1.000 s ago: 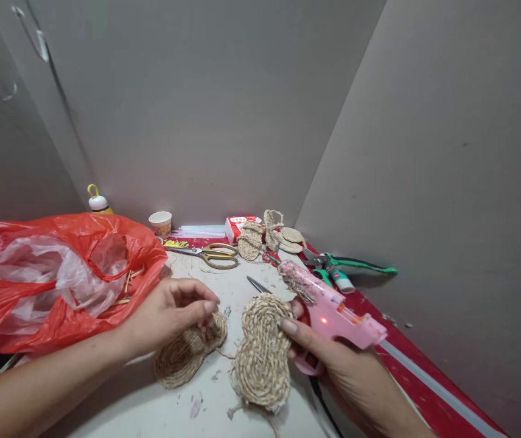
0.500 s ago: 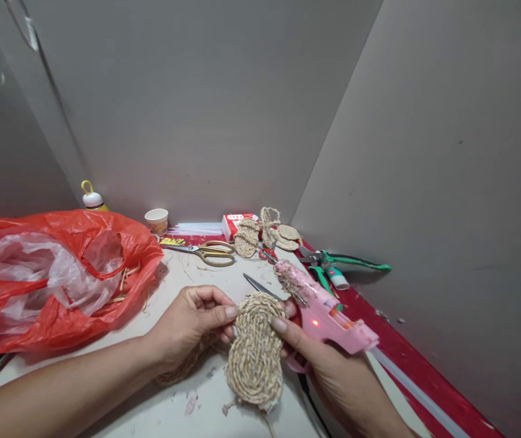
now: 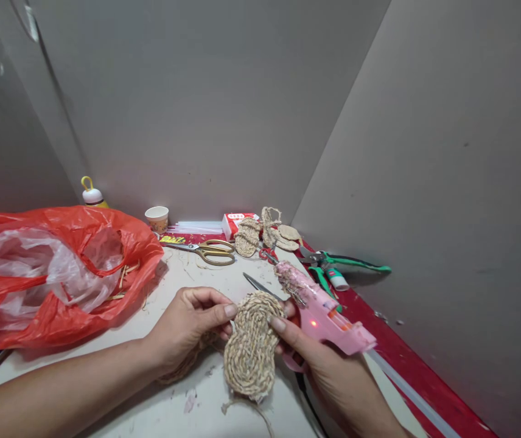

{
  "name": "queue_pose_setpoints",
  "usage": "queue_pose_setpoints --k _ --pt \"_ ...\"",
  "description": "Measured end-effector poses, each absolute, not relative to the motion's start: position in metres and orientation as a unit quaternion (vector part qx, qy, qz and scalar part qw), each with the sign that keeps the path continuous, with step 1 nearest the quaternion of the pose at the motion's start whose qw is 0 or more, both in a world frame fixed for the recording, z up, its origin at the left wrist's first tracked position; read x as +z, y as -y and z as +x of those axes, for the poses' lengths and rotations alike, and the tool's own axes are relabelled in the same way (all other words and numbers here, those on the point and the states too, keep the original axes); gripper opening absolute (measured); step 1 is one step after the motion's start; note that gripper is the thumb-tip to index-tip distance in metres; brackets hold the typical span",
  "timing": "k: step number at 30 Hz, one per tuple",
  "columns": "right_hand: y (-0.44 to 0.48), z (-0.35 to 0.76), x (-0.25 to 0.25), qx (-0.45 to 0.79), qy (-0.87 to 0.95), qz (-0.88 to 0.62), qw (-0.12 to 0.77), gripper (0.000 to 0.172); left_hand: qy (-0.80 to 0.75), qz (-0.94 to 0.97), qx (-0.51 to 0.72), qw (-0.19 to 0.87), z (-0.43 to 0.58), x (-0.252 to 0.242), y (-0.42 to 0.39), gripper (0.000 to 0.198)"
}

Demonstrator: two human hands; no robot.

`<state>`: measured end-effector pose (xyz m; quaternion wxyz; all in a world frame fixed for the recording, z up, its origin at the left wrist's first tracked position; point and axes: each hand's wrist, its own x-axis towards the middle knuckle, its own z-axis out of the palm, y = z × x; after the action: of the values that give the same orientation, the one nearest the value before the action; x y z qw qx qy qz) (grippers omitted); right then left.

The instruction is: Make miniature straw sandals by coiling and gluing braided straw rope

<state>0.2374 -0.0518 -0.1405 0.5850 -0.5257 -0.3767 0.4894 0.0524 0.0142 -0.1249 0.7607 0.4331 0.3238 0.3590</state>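
Observation:
An hourglass-shaped sole of coiled straw rope (image 3: pixel 251 353) is held up in front of me, over the table. At its upper left edge my left hand (image 3: pixel 199 325) pinches the straw rope between thumb and fingers. A braided length of that rope (image 3: pixel 185 368) hangs below this hand, partly hidden by it. My right hand (image 3: pixel 315 365) presses its thumb on the sole's right side. That same hand also grips a pink hot glue gun (image 3: pixel 319 310), its orange light lit and nozzle pointing away. A pointed metal blade (image 3: pixel 260 285) shows behind the sole; its other end is hidden.
A red plastic bag (image 3: pixel 137 255) with straw fills the left. Gold-handled scissors (image 3: pixel 217 252), a paper cup (image 3: pixel 157 219), glue sticks (image 3: pixel 196 227), small woven soles (image 3: pixel 246 237) and green-handled pruners (image 3: pixel 361 263) lie at the back. Grey panels (image 3: pixel 224 109) enclose the table.
The sole has tilted slightly and shifted a little left, showing more of the loose strand under its lower end. Both hands keep their grips.

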Motion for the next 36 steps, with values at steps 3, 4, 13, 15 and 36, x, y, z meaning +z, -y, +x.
queue_pose_setpoints --k 3,4,13,15,36 --pt "0.053 0.235 -0.137 0.491 0.368 -0.525 0.59 0.025 -0.329 0.433 0.355 0.76 0.053 -0.124 -0.015 0.021" --pt "0.054 0.234 -0.136 0.492 0.363 -0.526 0.592 0.026 -0.332 0.434 0.354 0.759 0.053 -0.123 -0.015 0.022" --pt "0.053 0.232 -0.131 0.468 0.408 -0.524 0.583 0.023 -0.332 0.425 0.299 0.787 0.049 -0.117 -0.022 0.023" --pt "0.053 0.232 -0.13 0.466 0.415 -0.524 0.58 0.023 -0.335 0.413 0.283 0.799 0.048 -0.118 -0.022 0.024" --pt "0.05 0.232 -0.13 0.514 0.271 -0.507 0.636 0.035 -0.332 0.385 0.336 0.793 0.048 -0.112 -0.022 0.021"
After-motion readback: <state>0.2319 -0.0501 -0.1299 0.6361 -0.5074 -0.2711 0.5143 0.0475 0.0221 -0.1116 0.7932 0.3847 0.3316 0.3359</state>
